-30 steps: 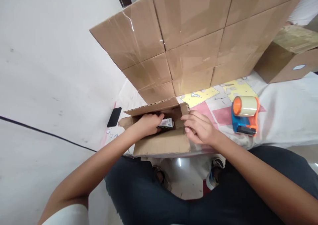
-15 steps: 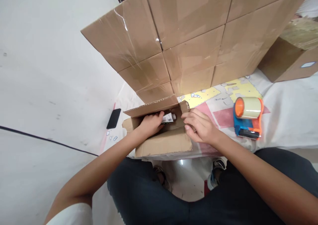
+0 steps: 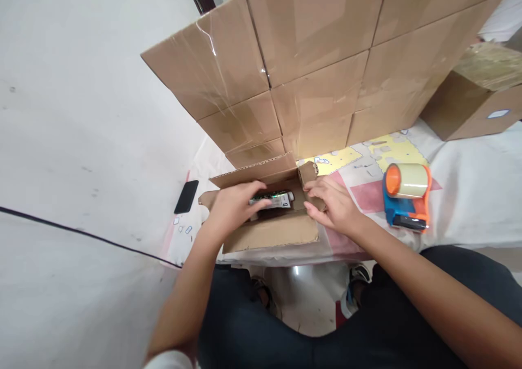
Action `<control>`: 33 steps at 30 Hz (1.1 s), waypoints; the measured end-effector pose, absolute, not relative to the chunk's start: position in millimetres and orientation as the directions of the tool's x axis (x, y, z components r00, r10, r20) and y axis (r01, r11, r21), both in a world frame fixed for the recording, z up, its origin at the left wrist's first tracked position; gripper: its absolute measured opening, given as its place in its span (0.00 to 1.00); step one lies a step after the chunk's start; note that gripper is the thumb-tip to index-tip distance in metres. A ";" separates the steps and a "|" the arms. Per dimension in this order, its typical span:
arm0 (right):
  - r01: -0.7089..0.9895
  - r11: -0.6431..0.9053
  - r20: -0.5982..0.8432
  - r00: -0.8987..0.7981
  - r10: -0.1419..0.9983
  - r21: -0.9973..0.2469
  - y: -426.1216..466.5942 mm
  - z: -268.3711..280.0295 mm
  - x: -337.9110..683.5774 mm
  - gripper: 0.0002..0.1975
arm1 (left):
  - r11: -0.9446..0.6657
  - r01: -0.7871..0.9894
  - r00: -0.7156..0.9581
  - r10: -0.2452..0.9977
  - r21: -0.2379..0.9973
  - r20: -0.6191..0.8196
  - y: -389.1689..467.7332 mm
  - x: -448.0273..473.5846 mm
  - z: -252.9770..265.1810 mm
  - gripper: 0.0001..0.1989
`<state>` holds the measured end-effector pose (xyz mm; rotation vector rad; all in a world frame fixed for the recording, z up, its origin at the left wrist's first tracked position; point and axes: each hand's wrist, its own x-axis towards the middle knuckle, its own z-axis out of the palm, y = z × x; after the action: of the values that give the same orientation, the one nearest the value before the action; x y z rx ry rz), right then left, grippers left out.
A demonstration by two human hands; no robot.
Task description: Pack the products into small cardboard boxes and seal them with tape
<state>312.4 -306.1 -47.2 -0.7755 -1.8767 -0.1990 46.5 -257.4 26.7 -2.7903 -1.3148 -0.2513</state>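
A small open cardboard box (image 3: 271, 234) sits at the table's near edge with its flaps spread outward. Inside lies a white and dark squeeze tube (image 3: 281, 200) with a white cap, its left part partly hidden by my fingers. My left hand (image 3: 236, 205) is over the box's left end, thumb and fingers apart around the tube's left end but not closed on it. At the right end, the curled fingers and thumb of my right hand (image 3: 334, 205) are around the box's end flap.
Behind the box stands a wall of taped cardboard cartons (image 3: 318, 86). An orange and blue tape dispenser (image 3: 408, 195) with a wide roll is on the right. A black phone (image 3: 186, 196) lies at left, near the white wall (image 3: 81, 113). Another carton (image 3: 473, 105) is at far right.
My left hand has drawn back up and left from inside the box, and its fingers have spread, so more of the tube shows. My right hand stays at the right flap.
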 end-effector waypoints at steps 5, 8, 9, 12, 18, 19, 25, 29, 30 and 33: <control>0.586 0.743 0.852 -0.159 0.499 -0.325 -305.9 -50.6 319.2 0.06 | -0.429 0.802 -0.117 0.570 0.416 0.813 -271.3 -29.9 13.0 0.09; 0.561 0.706 0.833 -0.051 0.551 -0.432 -303.0 -55.0 321.0 0.08 | -0.490 0.639 -0.161 0.668 0.593 0.726 -257.3 -45.7 -21.4 0.11; 0.550 0.701 0.834 -0.016 0.552 -0.454 -301.4 -56.7 320.6 0.09 | -0.476 0.555 -0.196 0.722 0.683 0.663 -251.8 -45.1 -33.7 0.13; 0.520 0.674 0.824 0.107 0.557 -0.524 -296.9 -62.8 317.2 0.15 | -0.407 0.341 -0.050 0.893 0.848 0.448 -240.0 -35.9 -64.4 0.33; 0.470 0.617 0.755 0.186 0.629 -0.631 -298.0 -75.5 313.9 0.35 | -0.652 0.373 0.486 0.743 0.660 0.459 -242.0 -27.4 -76.7 0.60; 0.449 0.620 0.739 0.154 0.656 -0.644 -299.4 -76.2 314.8 0.35 | -0.678 0.398 0.492 0.726 0.618 0.480 -244.7 -26.7 -74.7 0.56; 0.431 0.636 0.626 -0.187 0.757 -0.640 -303.1 -69.7 320.0 0.32 | -0.538 0.370 0.257 0.843 0.758 0.473 -264.1 -5.5 -70.6 0.32; 0.437 0.595 0.647 -0.039 0.762 -0.674 -294.5 -64.5 320.6 0.32 | -0.322 0.306 0.056 0.946 0.896 0.320 -262.7 6.7 -79.6 0.36; 0.437 0.576 0.641 0.001 0.767 -0.691 -291.1 -62.8 320.9 0.33 | -0.300 0.293 0.083 0.954 0.908 0.289 -260.7 7.0 -82.3 0.37; 0.421 0.526 0.587 0.019 0.809 -0.739 -281.3 -56.0 323.3 0.34 | -0.255 0.285 0.214 0.957 0.924 0.198 -258.0 5.3 -88.5 0.35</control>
<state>323.3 -281.3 -56.0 -1.0737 -1.6036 0.4165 5.3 -258.0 -88.5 -2.8907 -1.9981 -1.8228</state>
